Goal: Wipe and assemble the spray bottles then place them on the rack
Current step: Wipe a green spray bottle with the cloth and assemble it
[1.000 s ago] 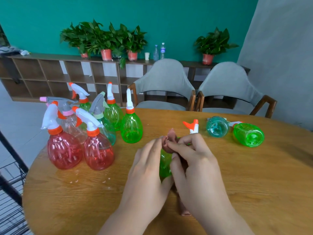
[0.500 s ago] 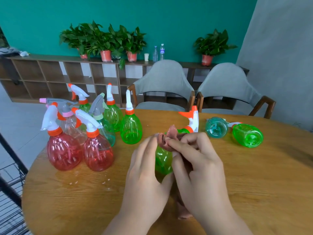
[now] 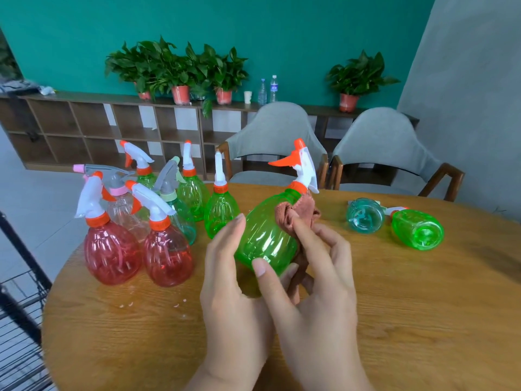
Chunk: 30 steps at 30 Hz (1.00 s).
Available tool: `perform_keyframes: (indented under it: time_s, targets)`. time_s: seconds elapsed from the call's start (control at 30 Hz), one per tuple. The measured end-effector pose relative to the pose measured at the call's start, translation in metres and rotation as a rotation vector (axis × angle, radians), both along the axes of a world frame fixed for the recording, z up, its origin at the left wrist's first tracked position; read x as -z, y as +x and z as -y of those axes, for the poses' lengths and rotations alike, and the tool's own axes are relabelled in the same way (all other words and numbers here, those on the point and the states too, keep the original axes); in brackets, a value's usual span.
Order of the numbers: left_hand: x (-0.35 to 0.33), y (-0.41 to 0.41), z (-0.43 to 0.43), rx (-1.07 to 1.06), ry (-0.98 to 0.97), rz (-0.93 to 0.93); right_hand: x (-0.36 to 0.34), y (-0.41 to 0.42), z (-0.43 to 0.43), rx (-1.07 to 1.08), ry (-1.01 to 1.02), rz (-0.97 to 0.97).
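A green spray bottle with a white and orange trigger head is tilted up over the table's middle. My left hand holds its base, thumb and fingers round the body. My right hand pinches a brown-pink cloth against the bottle's shoulder. Several assembled bottles stand at the left: two red ones, green ones and a clear one. A teal bottle and a green bottle lie on their sides at the right.
The round wooden table has small crumbs near its left front. A black wire rack stands at the far left beside the table. Two grey chairs face the table's far side. A shelf with potted plants lines the wall.
The green bottle has risen from lying low behind my hands to a tilted, raised pose. My left hand now grips its base; the cloth moved up to its shoulder.
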State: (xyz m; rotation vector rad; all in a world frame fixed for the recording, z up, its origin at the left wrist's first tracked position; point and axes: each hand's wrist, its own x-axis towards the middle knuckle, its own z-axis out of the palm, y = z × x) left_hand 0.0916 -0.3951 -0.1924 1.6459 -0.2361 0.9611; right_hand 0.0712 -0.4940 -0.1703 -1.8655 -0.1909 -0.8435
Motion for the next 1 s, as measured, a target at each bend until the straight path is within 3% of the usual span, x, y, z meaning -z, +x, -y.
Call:
perform_keyframes:
  time_s: [0.23,0.6,0.73,0.9,1.0]
  targets:
    - [0.002,0.001,0.006,0.106,-0.057,0.023,-0.004,0.004,0.009,-0.052,-0.036,-0.040]
    - [-0.007,0.007,-0.010,0.531,-0.223,-0.234,-0.006,0.007,0.021,-0.062,0.003,-0.016]
    - [-0.015,-0.001,-0.008,0.619,-0.278,-0.295,-0.008,0.007,0.023,-0.130,0.113,0.002]
    - [-0.022,0.003,-0.010,0.711,-0.502,-0.400,-0.012,0.006,0.018,-0.205,0.250,0.037]
    - [-0.020,0.005,-0.012,0.801,-0.439,-0.445,-0.010,0.005,0.016,-0.180,0.199,0.033]
